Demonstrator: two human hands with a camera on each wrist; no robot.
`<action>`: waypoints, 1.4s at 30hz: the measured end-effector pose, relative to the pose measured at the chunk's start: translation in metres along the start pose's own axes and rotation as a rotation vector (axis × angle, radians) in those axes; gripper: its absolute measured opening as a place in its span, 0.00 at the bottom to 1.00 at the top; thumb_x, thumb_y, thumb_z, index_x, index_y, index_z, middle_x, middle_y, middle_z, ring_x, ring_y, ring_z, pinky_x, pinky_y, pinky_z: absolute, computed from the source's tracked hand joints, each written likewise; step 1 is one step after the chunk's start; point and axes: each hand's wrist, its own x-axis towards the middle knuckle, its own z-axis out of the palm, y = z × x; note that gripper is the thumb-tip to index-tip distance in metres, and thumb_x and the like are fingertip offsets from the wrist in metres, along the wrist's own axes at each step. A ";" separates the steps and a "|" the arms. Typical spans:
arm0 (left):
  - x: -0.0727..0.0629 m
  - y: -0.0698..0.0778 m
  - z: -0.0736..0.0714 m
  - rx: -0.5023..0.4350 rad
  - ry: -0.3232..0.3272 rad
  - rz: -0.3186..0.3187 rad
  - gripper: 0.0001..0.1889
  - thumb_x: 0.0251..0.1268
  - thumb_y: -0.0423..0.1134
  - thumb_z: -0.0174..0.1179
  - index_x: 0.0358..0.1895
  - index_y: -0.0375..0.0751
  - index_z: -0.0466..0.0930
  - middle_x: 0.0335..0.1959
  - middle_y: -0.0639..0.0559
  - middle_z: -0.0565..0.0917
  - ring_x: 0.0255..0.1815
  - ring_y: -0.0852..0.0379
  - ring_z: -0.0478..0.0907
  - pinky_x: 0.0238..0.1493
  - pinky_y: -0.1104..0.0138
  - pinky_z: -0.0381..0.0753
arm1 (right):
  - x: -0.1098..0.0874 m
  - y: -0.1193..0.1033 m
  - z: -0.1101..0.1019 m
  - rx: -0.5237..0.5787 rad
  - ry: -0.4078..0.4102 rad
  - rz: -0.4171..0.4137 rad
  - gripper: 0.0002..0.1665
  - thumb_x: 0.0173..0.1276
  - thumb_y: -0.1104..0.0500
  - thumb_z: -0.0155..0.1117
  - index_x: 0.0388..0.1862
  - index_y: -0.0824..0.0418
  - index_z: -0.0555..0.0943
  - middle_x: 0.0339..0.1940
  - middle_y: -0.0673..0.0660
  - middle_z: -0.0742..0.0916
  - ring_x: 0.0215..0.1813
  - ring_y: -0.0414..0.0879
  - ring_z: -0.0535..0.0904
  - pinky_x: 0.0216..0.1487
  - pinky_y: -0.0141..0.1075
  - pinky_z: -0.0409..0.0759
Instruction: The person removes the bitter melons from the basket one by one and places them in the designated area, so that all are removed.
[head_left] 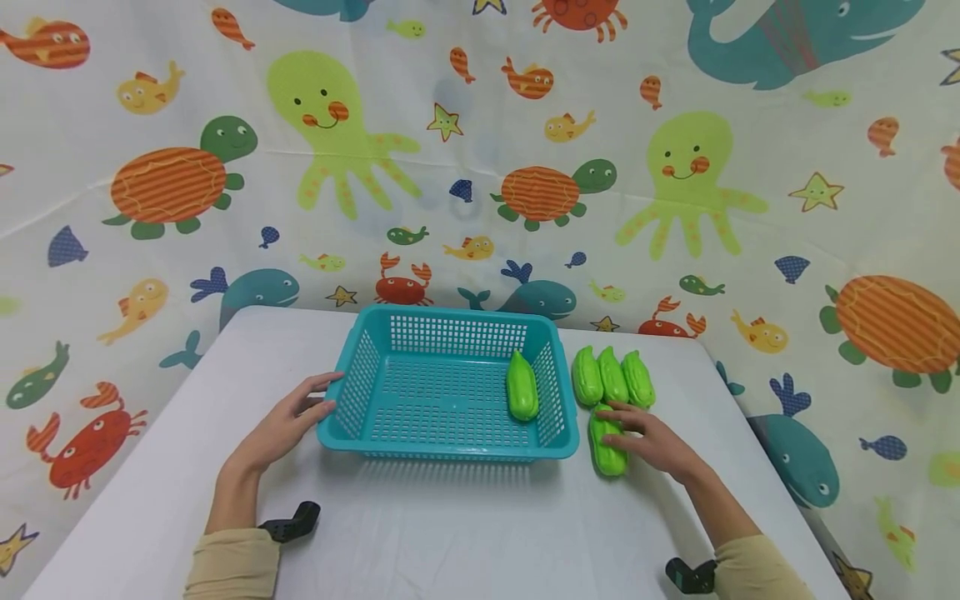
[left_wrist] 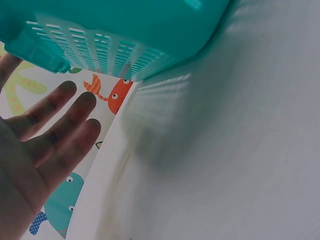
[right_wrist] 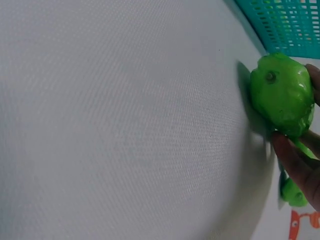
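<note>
My right hand [head_left: 660, 442] has its fingers over a plump green bitter melon [head_left: 609, 462] on the table, right of the basket. In the right wrist view, thumb and fingers lie on both sides of this bitter melon [right_wrist: 280, 95]. At the left end of the teal plastic basket [head_left: 450, 451], my left hand [head_left: 281, 425] has its fingertips at the rim, with fingers extended. The left wrist view shows the spread fingers of the left hand [left_wrist: 45, 135] beside the basket's slotted wall [left_wrist: 125, 30]; whether they press on it, I cannot tell.
One green bitter melon [head_left: 522, 387] lies inside the basket at its right end. Three more bitter melons [head_left: 612, 375] stand in a row behind the right hand. A white table [head_left: 450, 533] carries everything, with a sea-animal curtain [head_left: 465, 150] hanging behind it.
</note>
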 end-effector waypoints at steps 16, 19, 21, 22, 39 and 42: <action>0.000 -0.002 0.000 -0.011 -0.004 0.011 0.31 0.75 0.55 0.49 0.76 0.54 0.55 0.73 0.33 0.58 0.70 0.26 0.57 0.59 0.28 0.60 | -0.002 0.004 -0.003 -0.036 0.006 -0.042 0.29 0.67 0.45 0.65 0.66 0.51 0.77 0.75 0.65 0.65 0.75 0.70 0.53 0.63 0.69 0.62; -0.001 -0.002 0.000 -0.010 -0.003 0.010 0.31 0.75 0.55 0.49 0.76 0.55 0.55 0.73 0.33 0.58 0.70 0.26 0.58 0.59 0.29 0.61 | -0.003 0.002 -0.006 -0.061 0.004 -0.050 0.29 0.67 0.45 0.65 0.65 0.52 0.78 0.74 0.65 0.66 0.74 0.70 0.54 0.63 0.69 0.63; -0.001 -0.001 0.000 -0.005 -0.002 0.009 0.31 0.75 0.55 0.49 0.76 0.55 0.55 0.73 0.33 0.58 0.70 0.26 0.58 0.59 0.29 0.61 | -0.003 -0.001 -0.008 -0.065 0.010 -0.053 0.29 0.67 0.45 0.65 0.65 0.53 0.78 0.74 0.65 0.67 0.74 0.69 0.56 0.63 0.68 0.64; -0.001 -0.001 0.000 -0.004 -0.001 0.008 0.31 0.75 0.55 0.49 0.76 0.55 0.55 0.73 0.33 0.58 0.70 0.26 0.58 0.59 0.29 0.61 | -0.002 -0.003 -0.009 -0.063 0.015 -0.054 0.29 0.67 0.45 0.65 0.65 0.53 0.78 0.73 0.65 0.68 0.74 0.69 0.57 0.63 0.67 0.65; 0.001 0.000 -0.001 0.005 0.001 0.013 0.31 0.75 0.55 0.48 0.76 0.54 0.55 0.73 0.34 0.59 0.69 0.27 0.58 0.58 0.29 0.62 | 0.015 -0.063 -0.033 0.043 0.112 -0.047 0.37 0.68 0.46 0.64 0.71 0.59 0.69 0.69 0.67 0.73 0.68 0.66 0.69 0.59 0.60 0.75; 0.001 -0.001 -0.001 0.008 0.002 0.020 0.30 0.75 0.54 0.48 0.76 0.54 0.56 0.73 0.34 0.59 0.69 0.27 0.59 0.58 0.29 0.62 | 0.022 -0.073 -0.034 0.053 0.107 -0.017 0.37 0.69 0.44 0.63 0.72 0.57 0.68 0.71 0.67 0.70 0.69 0.66 0.68 0.61 0.63 0.71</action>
